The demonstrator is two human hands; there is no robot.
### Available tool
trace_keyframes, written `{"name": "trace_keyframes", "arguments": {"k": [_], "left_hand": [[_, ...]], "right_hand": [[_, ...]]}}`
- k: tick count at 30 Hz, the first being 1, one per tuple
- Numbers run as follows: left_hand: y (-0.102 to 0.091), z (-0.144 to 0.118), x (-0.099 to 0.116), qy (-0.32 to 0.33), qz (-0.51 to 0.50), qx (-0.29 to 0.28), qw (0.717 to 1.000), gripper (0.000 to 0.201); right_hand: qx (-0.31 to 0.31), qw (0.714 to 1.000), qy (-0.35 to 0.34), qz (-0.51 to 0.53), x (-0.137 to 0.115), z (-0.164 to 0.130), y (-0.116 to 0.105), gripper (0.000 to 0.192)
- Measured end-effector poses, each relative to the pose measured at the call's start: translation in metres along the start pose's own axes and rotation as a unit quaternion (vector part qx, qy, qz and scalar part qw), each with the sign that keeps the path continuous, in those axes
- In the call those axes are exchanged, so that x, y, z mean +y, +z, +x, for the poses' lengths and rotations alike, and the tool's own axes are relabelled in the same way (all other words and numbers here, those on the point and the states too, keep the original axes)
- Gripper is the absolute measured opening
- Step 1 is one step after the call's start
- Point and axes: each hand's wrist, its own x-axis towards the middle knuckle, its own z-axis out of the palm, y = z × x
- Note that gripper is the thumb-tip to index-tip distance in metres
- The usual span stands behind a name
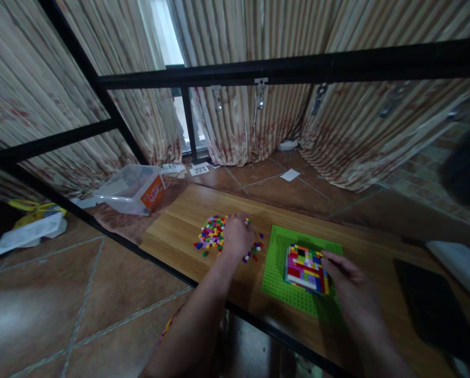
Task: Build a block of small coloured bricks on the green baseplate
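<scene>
A pile of small multicoloured toy bricks [211, 231] lies on the wooden table. My left hand [238, 233] reaches down into its right side, back of the hand up; the fingertips are hidden, so I cannot tell what they hold. To the right, a green studded baseplate [276, 252] bears a squarish toy brick block [303, 270] built of mixed colours, with a small dark square gap near its top left. My right hand [351, 281] has thumb and forefinger closed at the block's upper right corner, by a yellow brick.
A dark flat tablet-like object [431, 299] and a white object [461, 265] are at the table's right end. Beyond the table are a clear plastic box [130, 189] with an orange label, paper [290, 175] on the floor and a black metal frame [219, 75] before curtains.
</scene>
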Motion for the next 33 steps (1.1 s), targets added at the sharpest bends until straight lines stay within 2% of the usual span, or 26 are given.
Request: {"name": "trace_keyframes", "arguments": {"k": [2, 4, 7, 12, 18, 22, 25, 27, 29, 31, 33], "left_hand": [[-0.012, 0.010, -0.019, -0.023, 0.056, 0.014, 0.998, 0.035], [-0.021, 0.017, -0.035, -0.044, 0.105, 0.002, 0.993, 0.038], [-0.026, 0.021, -0.050, -0.036, 0.139, -0.026, 0.989, 0.041], [-0.023, 0.018, -0.050, -0.011, 0.160, -0.052, 0.986, 0.039], [-0.025, 0.017, -0.046, 0.003, 0.164, -0.051, 0.985, 0.036], [-0.029, 0.016, -0.040, 0.008, 0.086, -0.026, 0.996, 0.027], [-0.026, 0.010, -0.025, 0.004, -0.113, -0.029, 0.993, 0.017], [-0.020, 0.001, -0.011, -0.007, -0.304, -0.054, 0.951, 0.014], [-0.014, -0.012, 0.006, -0.049, -0.471, -0.101, 0.875, 0.024], [-0.009, -0.025, 0.023, -0.101, -0.577, -0.179, 0.791, 0.038], [-0.005, -0.036, 0.036, -0.145, -0.631, -0.231, 0.727, 0.042]], "right_hand": [[0.001, 1.000, 0.006, -0.014, -0.002, -0.001, 0.000, 0.043], [-0.003, 1.000, 0.004, -0.029, -0.003, -0.001, 0.000, 0.044], [-0.008, 0.999, 0.002, -0.050, -0.001, 0.000, 0.001, 0.047], [0.008, 0.997, 0.000, -0.080, 0.001, 0.002, 0.002, 0.049], [0.000, 0.995, -0.018, -0.098, 0.002, 0.002, 0.000, 0.047], [0.000, 0.996, -0.027, -0.086, 0.004, 0.003, 0.001, 0.046], [0.011, 0.998, -0.029, -0.057, 0.004, 0.002, 0.004, 0.044], [0.032, 0.995, -0.065, -0.063, 0.000, 0.000, 0.007, 0.040], [0.050, 0.986, -0.139, -0.075, -0.006, -0.004, 0.010, 0.033], [0.041, 0.973, -0.216, -0.074, -0.013, -0.011, 0.014, 0.026], [0.017, 0.961, -0.272, -0.054, -0.020, -0.019, 0.018, 0.020]]}}
